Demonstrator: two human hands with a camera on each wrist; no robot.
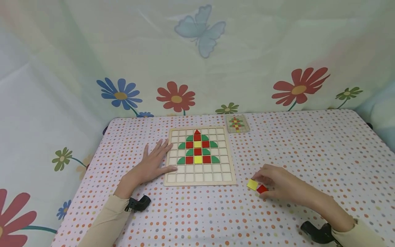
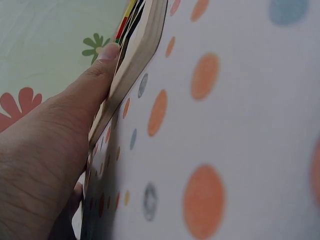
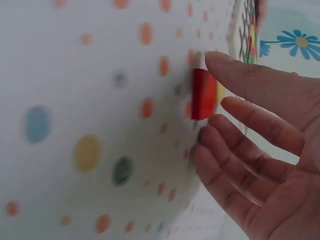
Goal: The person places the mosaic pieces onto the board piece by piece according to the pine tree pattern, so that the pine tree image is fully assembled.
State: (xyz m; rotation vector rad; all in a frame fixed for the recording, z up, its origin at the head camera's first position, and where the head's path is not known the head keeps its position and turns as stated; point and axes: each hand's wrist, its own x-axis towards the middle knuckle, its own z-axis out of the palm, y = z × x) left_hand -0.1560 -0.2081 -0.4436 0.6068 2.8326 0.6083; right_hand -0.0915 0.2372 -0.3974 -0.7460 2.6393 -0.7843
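My left hand (image 1: 151,164) rests spread at the left edge of a wooden grid board (image 1: 200,177), its thumb (image 2: 107,55) lying over the rim. Coloured tiles in the board form a tree: a red triangle on top, red and yellow squares inside, green curved pieces (image 1: 215,160) at the sides. Right of the board, my right hand (image 1: 280,181) is low over the table, its fingers bent loosely around a yellow square tile (image 1: 252,184) and a red square tile (image 1: 262,189). The index fingertip is at the yellow tile, and the thumb tip is at the red tile's edge (image 3: 205,95).
A small card (image 1: 237,124) with a matching tree picture lies beyond the board's upper right corner. The table (image 1: 308,144) wears a dotted cloth, and a flowered curtain (image 1: 247,68) hangs behind it. A black wrist camera (image 1: 318,232) sits by my right sleeve.
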